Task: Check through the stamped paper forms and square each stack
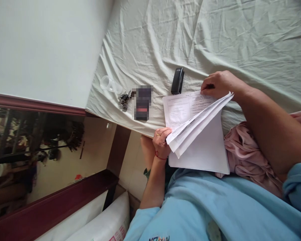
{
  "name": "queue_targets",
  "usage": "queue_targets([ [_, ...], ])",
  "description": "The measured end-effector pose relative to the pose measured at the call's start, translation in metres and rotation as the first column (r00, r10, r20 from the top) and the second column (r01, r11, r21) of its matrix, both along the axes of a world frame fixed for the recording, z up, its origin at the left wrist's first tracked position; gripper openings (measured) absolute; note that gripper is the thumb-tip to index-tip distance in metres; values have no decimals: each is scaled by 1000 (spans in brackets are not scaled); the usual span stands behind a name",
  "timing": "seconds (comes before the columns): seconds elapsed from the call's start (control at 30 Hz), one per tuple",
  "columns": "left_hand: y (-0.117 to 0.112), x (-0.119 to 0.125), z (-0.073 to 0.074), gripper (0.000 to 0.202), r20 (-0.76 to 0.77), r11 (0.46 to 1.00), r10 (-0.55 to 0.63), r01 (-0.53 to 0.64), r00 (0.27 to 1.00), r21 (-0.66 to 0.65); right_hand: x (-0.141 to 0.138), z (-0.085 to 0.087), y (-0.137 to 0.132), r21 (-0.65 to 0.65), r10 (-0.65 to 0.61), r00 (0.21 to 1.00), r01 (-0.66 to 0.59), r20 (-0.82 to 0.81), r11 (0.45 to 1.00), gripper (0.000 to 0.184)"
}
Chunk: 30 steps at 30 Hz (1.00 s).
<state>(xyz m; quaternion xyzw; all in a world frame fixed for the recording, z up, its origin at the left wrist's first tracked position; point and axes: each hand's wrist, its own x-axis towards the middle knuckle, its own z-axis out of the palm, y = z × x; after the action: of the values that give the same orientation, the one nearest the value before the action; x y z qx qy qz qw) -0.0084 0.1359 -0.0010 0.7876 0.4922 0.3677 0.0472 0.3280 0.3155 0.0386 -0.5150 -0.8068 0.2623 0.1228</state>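
A stack of printed paper sheets [198,147] lies across my lap and the bed's edge, with several sheets folded up in the middle. My left hand [162,139] is closed on the lower left edge of the raised sheets; a ring and a red wrist string show on it. At the top edge of the printed page [178,108], my right hand [218,83] has its fingers curled down against the paper. Just beyond the papers, a black stapler [177,81] rests on the sheet, touched by neither hand.
On the pale bedsheet [155,43], left of the stapler, are a blurred-out dark flat object [142,103], a bunch of keys [124,99] and a clear plastic cup [110,84] on its side. Pink cloth [248,154] bunches at the right. A mirror [52,147] stands at the left.
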Motion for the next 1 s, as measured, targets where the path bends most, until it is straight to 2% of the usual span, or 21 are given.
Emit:
queue_targets([
  [0.17,0,-1,-13,26,-12,992,100,-99,995,72,0,4,-4,-19,-9,999,8,-43,1000,16],
  [0.27,-2,-2,-19,27,12,984,170,-170,985,54,1,7,-5,-33,23,999,-24,-42,999,15],
  [0.4,-7,-3,-27,18,75,974,223,-226,972,26,2,10,-6,-43,43,998,-45,-48,998,10],
  [0.53,-10,-5,-37,41,125,971,239,-240,963,-7,1,10,-6,-43,22,999,-23,-34,999,7],
  [0.63,-10,-7,-41,63,158,979,204,-206,966,-6,0,11,-6,-62,14,1000,-15,-25,998,9],
  [0.73,-8,-7,-38,69,141,990,123,-131,982,51,0,11,-5,-65,20,999,-22,-29,998,10],
  [0.83,-5,-2,-30,68,62,989,108,-113,992,99,1,11,-5,-72,23,999,-25,-38,997,12],
  [1.0,-5,6,-16,84,56,987,156,-158,986,24,4,9,-6,-20,64,997,-64,-40,998,16],
])
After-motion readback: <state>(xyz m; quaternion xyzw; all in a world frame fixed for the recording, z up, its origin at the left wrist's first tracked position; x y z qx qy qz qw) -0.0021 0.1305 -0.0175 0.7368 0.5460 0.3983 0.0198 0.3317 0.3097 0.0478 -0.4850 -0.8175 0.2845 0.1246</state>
